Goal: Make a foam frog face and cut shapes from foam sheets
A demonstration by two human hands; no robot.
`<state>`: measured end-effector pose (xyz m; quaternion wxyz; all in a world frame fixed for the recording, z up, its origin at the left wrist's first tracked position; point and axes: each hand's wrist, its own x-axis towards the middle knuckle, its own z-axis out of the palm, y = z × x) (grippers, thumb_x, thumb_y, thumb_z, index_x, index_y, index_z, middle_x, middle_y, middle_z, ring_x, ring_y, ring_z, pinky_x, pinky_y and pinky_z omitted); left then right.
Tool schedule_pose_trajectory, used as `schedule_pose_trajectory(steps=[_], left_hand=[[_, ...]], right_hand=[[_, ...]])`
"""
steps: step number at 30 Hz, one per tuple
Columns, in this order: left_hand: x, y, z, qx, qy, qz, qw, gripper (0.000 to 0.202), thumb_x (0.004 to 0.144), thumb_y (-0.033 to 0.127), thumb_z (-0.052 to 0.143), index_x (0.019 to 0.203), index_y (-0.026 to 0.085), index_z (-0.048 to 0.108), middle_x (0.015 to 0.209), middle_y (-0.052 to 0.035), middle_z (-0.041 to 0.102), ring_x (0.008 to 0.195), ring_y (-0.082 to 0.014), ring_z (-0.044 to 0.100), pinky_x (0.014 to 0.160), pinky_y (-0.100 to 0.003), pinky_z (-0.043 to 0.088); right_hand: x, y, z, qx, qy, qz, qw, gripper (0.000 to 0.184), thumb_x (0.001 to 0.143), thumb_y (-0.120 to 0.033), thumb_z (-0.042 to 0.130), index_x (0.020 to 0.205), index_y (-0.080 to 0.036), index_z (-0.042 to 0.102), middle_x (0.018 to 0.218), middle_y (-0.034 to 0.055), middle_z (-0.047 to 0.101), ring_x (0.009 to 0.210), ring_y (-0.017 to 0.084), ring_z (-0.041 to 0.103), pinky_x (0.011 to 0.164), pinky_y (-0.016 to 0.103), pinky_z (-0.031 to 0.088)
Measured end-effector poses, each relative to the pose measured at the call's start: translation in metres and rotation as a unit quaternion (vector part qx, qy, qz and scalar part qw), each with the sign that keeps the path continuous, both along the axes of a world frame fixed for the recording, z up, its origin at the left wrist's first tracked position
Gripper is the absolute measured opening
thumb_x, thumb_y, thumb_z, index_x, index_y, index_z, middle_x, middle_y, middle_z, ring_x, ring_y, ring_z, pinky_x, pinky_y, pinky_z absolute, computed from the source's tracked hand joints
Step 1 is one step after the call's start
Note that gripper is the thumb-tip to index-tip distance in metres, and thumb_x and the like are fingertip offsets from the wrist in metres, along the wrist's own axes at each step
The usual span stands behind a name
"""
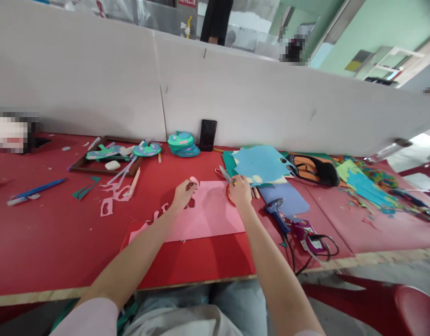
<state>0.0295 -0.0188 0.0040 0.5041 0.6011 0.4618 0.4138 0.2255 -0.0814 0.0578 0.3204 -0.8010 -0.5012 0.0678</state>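
My left hand (182, 195) is closed in a pinch over the left part of a pink sheet (215, 212). A small rounded pink piece (193, 179) shows at its fingertips. My right hand (240, 190) is closed on a pair of scissors (224, 173) at the sheet's right side. The blades point up and left, away from me, and part of an orange-red handle shows beside the fingers. Cut-outs notch the sheet's left edge near my left wrist. Pink offcuts (107, 206) lie farther left on the red table.
Behind my hands are a stack of teal shapes (184, 145), a phone (208, 135) leaning on the white partition (109, 74), and a brown tray (74, 164). To the right lie blue sheets (260, 163), a blue glue gun (278, 215) with its cable, and a black-orange case (314, 170).
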Motion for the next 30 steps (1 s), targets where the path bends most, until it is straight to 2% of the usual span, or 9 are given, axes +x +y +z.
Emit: schedule_pose_trajectory(steps=[4,8,12,16,23,27,30], left_hand=[[-0.001,0.000,0.002,0.001,0.008,-0.015,1.000,0.014,0.075,0.029,0.054,0.080,0.019,0.062,0.066,-0.0008,0.061,0.056,-0.0117,0.054,0.054,-0.023,0.041],[-0.003,0.002,0.003,0.008,0.029,-0.020,0.999,0.016,0.074,0.030,0.056,0.079,0.018,0.065,0.067,-0.0022,0.064,0.062,-0.0136,0.058,0.060,-0.024,0.043],[-0.005,0.004,0.002,0.005,0.033,-0.023,0.999,0.016,0.073,0.029,0.058,0.078,0.017,0.066,0.071,-0.0030,0.067,0.066,-0.0148,0.061,0.063,-0.025,0.044],[-0.004,0.003,0.001,0.003,0.019,-0.026,0.999,0.014,0.072,0.026,0.059,0.079,0.017,0.067,0.072,-0.0019,0.067,0.066,-0.0137,0.060,0.066,-0.024,0.044],[-0.008,-0.002,0.004,-0.022,-0.027,-0.028,0.999,0.023,0.072,0.031,0.062,0.091,0.018,0.065,0.078,-0.0032,0.068,0.069,-0.0135,0.063,0.064,-0.024,0.047],[-0.008,-0.001,0.004,-0.054,-0.063,-0.024,0.996,0.028,0.081,0.043,0.050,0.080,0.016,0.057,0.066,-0.0032,0.064,0.054,-0.0113,0.059,0.055,-0.024,0.047],[-0.008,0.001,0.002,-0.065,-0.085,-0.025,0.994,0.028,0.080,0.043,0.050,0.070,0.017,0.052,0.059,-0.0009,0.060,0.050,-0.0099,0.057,0.051,-0.023,0.046]], right_hand=[[-0.027,0.016,-0.012,0.061,0.090,0.087,0.990,0.023,0.084,-0.027,0.046,0.091,-0.015,0.064,0.097,0.0080,0.062,0.076,0.013,0.060,0.075,0.025,0.046],[-0.052,0.024,-0.033,0.101,0.175,0.143,0.969,0.027,0.084,-0.033,0.046,0.096,-0.016,0.065,0.094,0.0066,0.063,0.073,0.012,0.059,0.067,0.023,0.047],[-0.058,0.023,-0.047,0.124,0.228,0.179,0.949,0.026,0.081,-0.037,0.052,0.092,-0.017,0.066,0.090,0.0062,0.061,0.072,0.013,0.058,0.062,0.025,0.047],[-0.060,0.023,-0.050,0.133,0.233,0.199,0.943,0.024,0.077,-0.037,0.056,0.088,-0.018,0.067,0.082,0.0046,0.059,0.068,0.013,0.056,0.058,0.025,0.046],[-0.061,0.027,-0.051,0.164,0.215,0.215,0.938,0.019,0.078,-0.034,0.057,0.085,-0.019,0.068,0.078,0.0029,0.057,0.063,0.013,0.052,0.059,0.028,0.045],[-0.061,0.025,-0.052,0.179,0.198,0.223,0.938,0.021,0.080,-0.033,0.055,0.088,-0.020,0.069,0.079,0.0032,0.056,0.064,0.014,0.052,0.061,0.030,0.046],[-0.061,0.024,-0.050,0.182,0.186,0.242,0.935,0.021,0.081,-0.033,0.055,0.089,-0.020,0.069,0.081,0.0037,0.057,0.069,0.015,0.054,0.065,0.030,0.047]])
